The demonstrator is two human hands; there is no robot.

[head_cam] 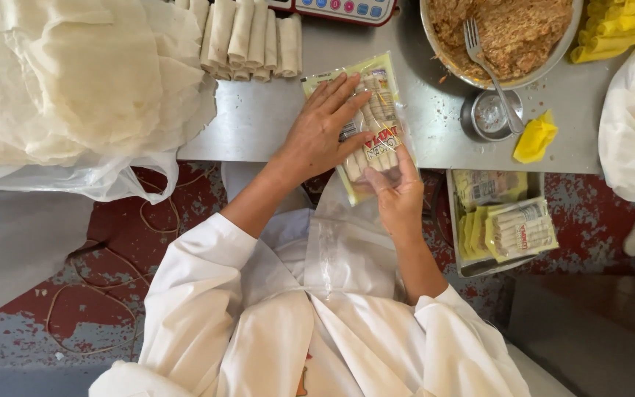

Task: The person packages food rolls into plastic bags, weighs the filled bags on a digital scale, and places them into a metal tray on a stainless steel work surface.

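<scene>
A: Starting at the left, what lies on the tabletop [273,117]?

B: A wide stack of thin, pale round wrappers [75,73] on a clear plastic bag [82,180] that hangs over the tabletop's edge. Just right of the stack is a row of rolled spring rolls [251,37], lying side by side near the far edge.

A: And the left hand?

B: The left hand [321,132] lies flat, fingers spread and released, pressing down on top of a clear packet of pale sticks [369,125] with a yellow border. It grips nothing; the palm simply rests on it.

A: Where is that packet exactly?

B: At the near edge of the tabletop, its lower end jutting out past the edge, tilted a little.

A: The right hand?

B: The right hand [398,195] is below the edge, thumb and fingers pinching the packet's lower end, so it grasps the packet from the near side.

A: Further right?

B: A metal bowl of brown minced filling [505,33] with a fork [490,66] leaning in it, a small metal cup [490,114] just beneath, and a yellow scrap [536,137] beside the cup. Below the tabletop, a tray [456,220] holds more such packets [519,228]. At the far right sits a white plastic bag [633,132].
</scene>
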